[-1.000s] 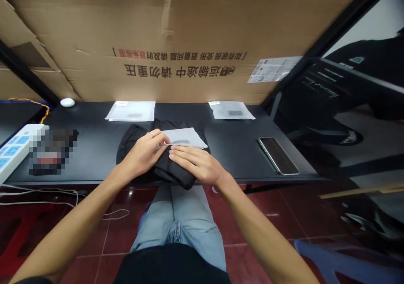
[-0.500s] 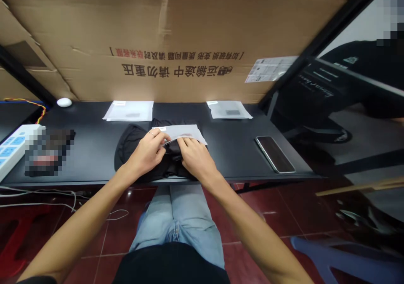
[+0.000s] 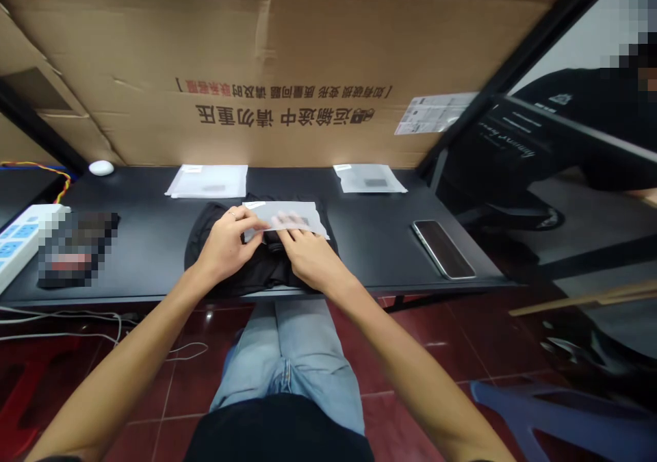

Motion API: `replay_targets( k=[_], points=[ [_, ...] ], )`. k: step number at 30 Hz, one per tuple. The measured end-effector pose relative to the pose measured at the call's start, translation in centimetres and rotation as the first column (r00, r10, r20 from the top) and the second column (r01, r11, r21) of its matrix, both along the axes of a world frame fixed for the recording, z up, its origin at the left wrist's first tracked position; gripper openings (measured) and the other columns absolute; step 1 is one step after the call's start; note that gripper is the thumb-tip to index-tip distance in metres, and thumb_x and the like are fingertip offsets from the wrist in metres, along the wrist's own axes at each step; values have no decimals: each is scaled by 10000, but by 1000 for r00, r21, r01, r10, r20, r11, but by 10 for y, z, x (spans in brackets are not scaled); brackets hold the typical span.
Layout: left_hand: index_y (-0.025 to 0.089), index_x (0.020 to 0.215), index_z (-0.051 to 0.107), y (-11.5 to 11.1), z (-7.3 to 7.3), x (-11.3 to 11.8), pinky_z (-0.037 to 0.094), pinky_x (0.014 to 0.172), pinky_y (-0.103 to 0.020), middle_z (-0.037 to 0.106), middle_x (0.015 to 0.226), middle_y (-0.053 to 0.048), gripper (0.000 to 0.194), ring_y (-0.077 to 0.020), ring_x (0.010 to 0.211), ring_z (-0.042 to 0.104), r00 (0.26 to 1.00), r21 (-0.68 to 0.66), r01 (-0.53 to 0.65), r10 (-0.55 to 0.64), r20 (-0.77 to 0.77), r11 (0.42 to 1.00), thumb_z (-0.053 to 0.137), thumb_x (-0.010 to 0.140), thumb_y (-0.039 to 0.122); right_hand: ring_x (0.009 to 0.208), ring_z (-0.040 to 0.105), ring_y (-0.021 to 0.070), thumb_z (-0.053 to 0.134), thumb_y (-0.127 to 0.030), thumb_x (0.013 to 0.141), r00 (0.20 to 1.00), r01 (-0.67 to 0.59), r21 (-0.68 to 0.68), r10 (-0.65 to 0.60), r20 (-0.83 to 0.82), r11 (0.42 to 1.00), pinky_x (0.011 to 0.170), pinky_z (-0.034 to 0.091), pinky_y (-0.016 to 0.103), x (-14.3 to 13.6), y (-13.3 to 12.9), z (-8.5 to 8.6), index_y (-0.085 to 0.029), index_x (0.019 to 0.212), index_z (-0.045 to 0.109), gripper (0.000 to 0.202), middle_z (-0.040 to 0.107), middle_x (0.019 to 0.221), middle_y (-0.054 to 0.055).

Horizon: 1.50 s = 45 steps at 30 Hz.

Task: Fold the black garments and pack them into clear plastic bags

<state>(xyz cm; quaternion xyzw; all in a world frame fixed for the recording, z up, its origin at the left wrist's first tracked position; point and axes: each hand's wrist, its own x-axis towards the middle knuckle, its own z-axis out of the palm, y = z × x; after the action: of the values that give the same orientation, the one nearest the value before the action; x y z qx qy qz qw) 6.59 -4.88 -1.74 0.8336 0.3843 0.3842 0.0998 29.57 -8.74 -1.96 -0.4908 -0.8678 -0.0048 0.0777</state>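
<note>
One pouch (image 3: 277, 209), lying over the black cloth (image 3: 261, 267), mid-desk (image 3: 374, 243) toward the front edge. Left hand (image 3: 226, 246) pinches its near edge, thumb under, fingers over. Right hand (image 3: 311, 257) isn't clenched: fingers stretched out and showing through the film, inside or underneath, can't tell. Thumb hidden, so can't tell if it grips anything.

Risks, my read: film looks thin; fingers spreading against a tight edge could split it or crease the corner. If the left pinch slips, the near edge could drop onto the right fingers. Cloth is bunched and soft, so poor backing: pouch could slide or snag in the folds. Cloth also reaches the desk's front edge; a tug toward the lap might drag both off.

Around: left rear pouch (image 3: 209, 185) and right rear pouch (image 3: 370, 178) against the carton (image 3: 308, 37), which limits reach forward. Phone (image 3: 444, 250) well right, power strip (image 3: 25, 239) far left, masked dark item (image 3: 76, 250) just beside it. Nothing rigid between the hands; the cloth is the main nuisance.
</note>
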Motion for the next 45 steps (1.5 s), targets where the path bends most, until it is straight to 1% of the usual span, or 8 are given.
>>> replay_targets(
  k=[9, 14, 17, 20, 23, 27, 35, 45],
  points=[
    [250, 1031, 858, 2, -3, -2, 557, 892, -344, 744, 960, -51, 194, -205, 922, 678, 999, 21, -12, 11, 33, 1000, 666, 1002, 243, 1348, 704, 377, 426, -96, 1060, 980, 201, 8, -201, 1, 979, 1003, 657, 526, -21, 11, -6, -297, 1779, 270, 763, 512, 1705, 196],
    [243, 1033, 858, -3, -4, -5, 566, 867, -326, 745, 962, -49, 181, -195, 892, 688, 997, -68, -40, 45, 67, 997, 693, 986, 300, 1495, 583, 381, 463, -87, 1043, 998, -32, 224, 42, -43, 974, 1210, 498, 601, -8, 4, -19, -99, 1633, 523, 593, 563, 1645, 257],
    [247, 1082, 850, -6, -4, -7, 561, 835, -318, 751, 988, -50, 234, -191, 850, 679, 995, -106, -79, 85, 56, 991, 773, 936, 412, 1213, 748, 275, 481, -74, 1046, 951, -190, 444, 277, -138, 876, 1130, 571, 469, 2, -3, -25, -145, 1239, 781, 363, 814, 1271, 166],
    [234, 996, 821, -7, -2, -11, 521, 769, -313, 756, 931, -41, 290, -182, 764, 653, 966, -158, -255, 259, 5, 954, 766, 923, 510, 998, 779, 219, 511, -106, 1043, 887, -164, 541, 364, -286, 825, 985, 631, 378, 7, -5, -20, -215, 1082, 800, 311, 839, 1031, 80],
    [225, 746, 716, -8, 1, -17, 424, 692, -319, 705, 733, -26, 421, -177, 654, 598, 899, -220, -438, 420, -128, 871, 638, 994, 555, 1408, 658, 288, 478, -219, 1092, 889, -70, 421, 249, -386, 904, 1211, 533, 510, 3, 4, -6, -196, 1407, 716, 396, 754, 1430, 136],
    [237, 650, 658, -11, 1, -20, 329, 657, -328, 696, 669, -55, 501, -210, 640, 597, 851, -298, -502, 401, -339, 812, 565, 1019, 563, 1712, 257, 340, 381, -437, 1156, 955, -74, 51, 85, -285, 996, 1375, 278, 625, -5, 22, -4, -116, 1698, 422, 632, 353, 1802, 181],
    [243, 715, 663, -10, -9, -29, 321, 606, -302, 693, 667, -25, 387, -196, 603, 586, 954, -358, -279, 215, -208, 891, 600, 1007, 489, 1732, 188, 314, 356, -454, 1170, 977, -94, -141, 64, -201, 986, 1392, 225, 600, -2, 30, -25, -110, 1759, 264, 688, 216, 1842, 188],
    [216, 700, 487, -20, 1, -17, 286, 600, -286, 483, 626, 39, 436, -135, 597, 424, 997, -464, -67, 42, -64, 883, 525, 1061, 457, 1198, 709, 254, 579, -325, 1123, 834, -278, 273, 372, -407, 921, 1065, 587, 442, -15, 11, -16, -212, 1167, 763, 220, 787, 1238, 108]
  ],
)
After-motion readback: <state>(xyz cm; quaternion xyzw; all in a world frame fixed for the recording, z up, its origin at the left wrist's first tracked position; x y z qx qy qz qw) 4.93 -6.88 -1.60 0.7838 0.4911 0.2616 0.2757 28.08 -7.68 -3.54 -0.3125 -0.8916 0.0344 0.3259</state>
